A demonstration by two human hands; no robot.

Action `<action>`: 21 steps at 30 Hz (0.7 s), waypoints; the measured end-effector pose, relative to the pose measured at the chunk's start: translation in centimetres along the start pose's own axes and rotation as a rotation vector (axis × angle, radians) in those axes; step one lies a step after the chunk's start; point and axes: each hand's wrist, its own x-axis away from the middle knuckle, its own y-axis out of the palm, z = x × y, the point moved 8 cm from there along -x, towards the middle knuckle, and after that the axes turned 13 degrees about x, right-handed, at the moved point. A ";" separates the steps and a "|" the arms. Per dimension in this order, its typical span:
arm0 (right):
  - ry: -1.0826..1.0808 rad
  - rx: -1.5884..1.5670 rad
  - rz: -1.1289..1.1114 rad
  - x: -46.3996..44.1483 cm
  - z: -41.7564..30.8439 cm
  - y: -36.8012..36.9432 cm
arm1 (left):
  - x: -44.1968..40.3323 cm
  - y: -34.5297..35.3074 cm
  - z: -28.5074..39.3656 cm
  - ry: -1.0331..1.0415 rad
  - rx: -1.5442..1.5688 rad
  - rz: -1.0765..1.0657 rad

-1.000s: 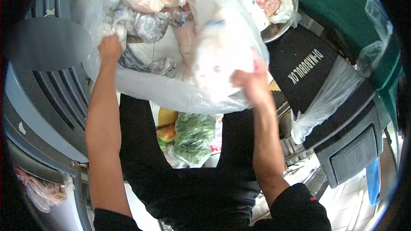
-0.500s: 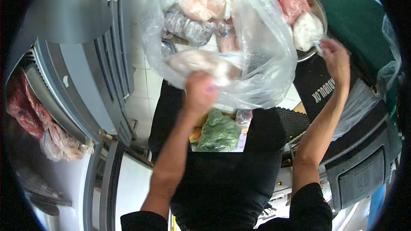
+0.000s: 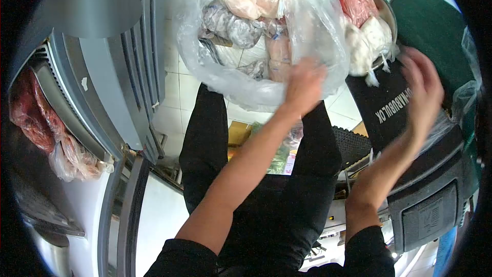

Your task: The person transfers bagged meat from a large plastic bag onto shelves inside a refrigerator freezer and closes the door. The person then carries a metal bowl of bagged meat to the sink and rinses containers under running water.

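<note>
Left hand (image 3: 306,84) (blurred) by plastic bag (image 3: 246,91) — right hand (image 3: 424,84) near metal bowl (image 3: 386,7).

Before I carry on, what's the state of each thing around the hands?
Clear plastic bag, open at the top, part-filled
Grey bundles, wrapped, inside that bag
Metal bowl, loaded
Red bag, bulging, in the bowl
White bags, bulging, in the bowl
Left hand, blurred by the clear plastic bag's near rim, grip unclear
Right hand, blurred beside the bowl, grip unclear
</note>
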 end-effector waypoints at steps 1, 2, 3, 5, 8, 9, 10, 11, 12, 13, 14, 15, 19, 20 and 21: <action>-0.086 0.052 -0.097 -1.0 -0.3 4.4 | 1.7 0.1 -3.6 -0.156 0.059 -0.044; -0.131 -0.025 -0.262 -1.3 -2.7 9.2 | 3.6 0.3 -7.3 -0.314 0.106 -0.081; -0.313 -0.169 -0.285 -1.7 -2.7 15.4 | 6.3 2.8 -11.1 -0.450 0.287 -0.185; -0.483 -0.206 -0.505 1.6 -5.6 25.6 | 11.8 6.3 -10.0 -0.318 0.369 -0.602; -0.692 0.425 -0.834 7.9 -1.4 38.4 | 14.5 6.7 -7.6 -0.409 0.545 -0.826; -0.511 0.472 -0.719 6.1 1.8 38.8 | 14.2 5.7 -7.2 -0.456 0.590 -0.835; -0.275 0.430 -0.525 3.8 5.1 37.6 | 13.9 5.0 -7.3 -0.500 0.638 -0.839; -0.138 0.398 -0.359 2.0 7.9 36.1 | 13.0 3.9 -9.2 -0.555 0.655 -0.681; -0.057 0.377 -0.234 0.3 10.0 35.0 | 11.5 2.3 -11.8 -0.605 0.663 -0.518; -0.085 0.351 -0.157 -1.3 10.8 33.8 | 9.4 -0.1 -14.5 -0.619 0.692 -0.261; -0.142 0.314 -0.133 -2.6 10.8 33.3 | 7.4 -2.8 -17.4 -0.629 0.713 -0.002; -0.198 0.277 -0.157 -3.7 10.5 33.2 | 4.6 -6.6 -18.4 -0.609 0.528 0.051; -0.125 0.138 -0.568 -7.7 1.3 33.0 | -4.5 -15.5 -21.2 -0.410 0.134 0.474; -0.155 0.229 -0.492 -8.8 -0.6 33.4 | -6.1 -16.8 -21.8 -0.504 0.076 0.551; -0.341 0.331 -0.284 -9.7 -2.9 34.1 | -7.9 -17.4 -21.6 -0.506 0.078 0.551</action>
